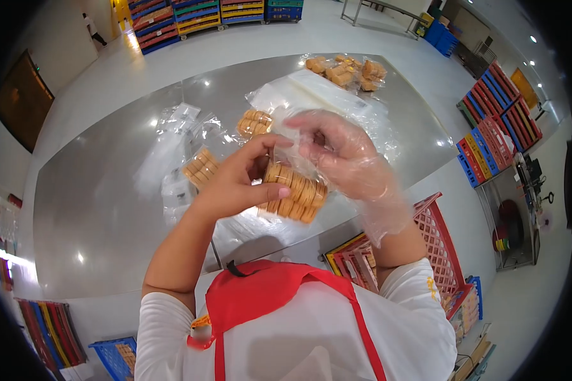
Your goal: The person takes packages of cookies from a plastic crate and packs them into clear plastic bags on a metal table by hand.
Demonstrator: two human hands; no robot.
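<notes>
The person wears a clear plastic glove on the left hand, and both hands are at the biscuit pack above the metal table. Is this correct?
Not quite: the head view shows the plastic glove on the right hand; the left hand is bare. Both hands are at the biscuit pack above the metal table.

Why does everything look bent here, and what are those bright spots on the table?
In the head view, wide-angle distortion bows the table and the corners go black; the spots look like lamps reflected in its shiny top; glare glints off the clear plastic; the gloved right hand is slightly blurred, perhaps by motion.
</notes>
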